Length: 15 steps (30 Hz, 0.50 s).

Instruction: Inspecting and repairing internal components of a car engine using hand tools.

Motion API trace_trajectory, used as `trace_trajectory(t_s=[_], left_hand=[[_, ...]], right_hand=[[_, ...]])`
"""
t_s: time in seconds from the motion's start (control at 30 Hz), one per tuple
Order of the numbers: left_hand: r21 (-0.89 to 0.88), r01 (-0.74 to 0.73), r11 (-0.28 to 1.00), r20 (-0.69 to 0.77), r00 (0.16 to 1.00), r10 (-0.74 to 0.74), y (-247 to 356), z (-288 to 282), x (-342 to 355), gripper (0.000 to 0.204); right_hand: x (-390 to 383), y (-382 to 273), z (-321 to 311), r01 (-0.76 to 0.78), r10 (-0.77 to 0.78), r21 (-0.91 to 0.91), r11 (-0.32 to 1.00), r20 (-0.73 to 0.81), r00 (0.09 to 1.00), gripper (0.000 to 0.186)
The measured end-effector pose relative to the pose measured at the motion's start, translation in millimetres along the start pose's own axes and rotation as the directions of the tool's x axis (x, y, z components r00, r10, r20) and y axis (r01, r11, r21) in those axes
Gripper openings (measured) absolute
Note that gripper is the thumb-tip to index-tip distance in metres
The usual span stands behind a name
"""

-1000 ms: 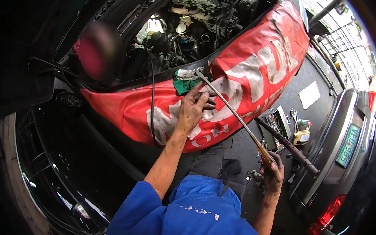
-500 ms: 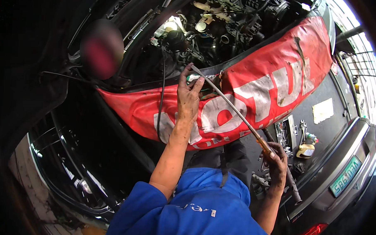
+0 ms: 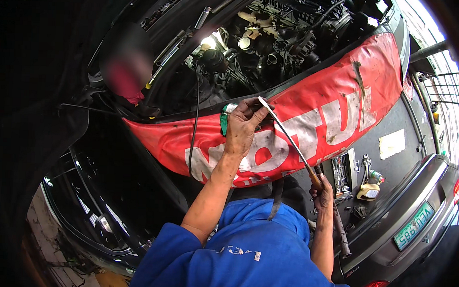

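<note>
while the right hand [image 3: 323,193] is closed around its brown handle, the long tool [image 3: 291,141] slants over a red cover [image 3: 321,116], its slim, straight metal shaft glossy and ending in a flattened tip; the left hand [image 3: 242,129] has bent fingers at that tip, though whether they pinch it i cannot tell; the cover is sheet-like, creased and grime-smudged, beside a knobbly engine [image 3: 299,38]

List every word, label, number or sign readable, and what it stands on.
Places only, wording uncopied:
Creased red sheet: white letters, large ones readable.
Rectangular green plate on grey car: large characters readable.
Blue cloth shirt: worn white letters, partly readable.
Too small: label on pale yellow plastic jug, car badge.
</note>
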<state>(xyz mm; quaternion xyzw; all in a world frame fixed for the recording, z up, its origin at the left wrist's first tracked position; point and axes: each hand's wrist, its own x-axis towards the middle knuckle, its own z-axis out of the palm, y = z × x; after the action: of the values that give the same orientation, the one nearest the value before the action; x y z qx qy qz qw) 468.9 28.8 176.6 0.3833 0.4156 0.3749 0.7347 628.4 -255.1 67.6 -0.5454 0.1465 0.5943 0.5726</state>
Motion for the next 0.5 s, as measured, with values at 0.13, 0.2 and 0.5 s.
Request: trace_trajectory(t_s=[0.13, 0.2, 0.5], left_hand=[[0.004, 0.016, 1.0, 0.008, 1.0, -0.016, -0.2, 6.1, 3.9, 0.023], [0.047, 0.007, 0.999, 0.015, 1.0, -0.008, 0.0, 8.6, 4.8, 0.021], [0.045, 0.007, 0.999, -0.142, 0.99, -0.001, 0.8, -7.2, 26.8, 0.016]], right_hand=[[7.8, -2.0, -3.2, -0.023, 0.022, -0.012, 1.0, -0.035, 0.999, 0.038], [11.6, -2.3, -7.7, -0.024, 0.023, -0.019, 1.0, -0.05, 0.998, 0.038], [-5.4, -44.8, -6.5, 0.082, -0.079, -0.059, 0.995, 0.043, 0.996, 0.045]])
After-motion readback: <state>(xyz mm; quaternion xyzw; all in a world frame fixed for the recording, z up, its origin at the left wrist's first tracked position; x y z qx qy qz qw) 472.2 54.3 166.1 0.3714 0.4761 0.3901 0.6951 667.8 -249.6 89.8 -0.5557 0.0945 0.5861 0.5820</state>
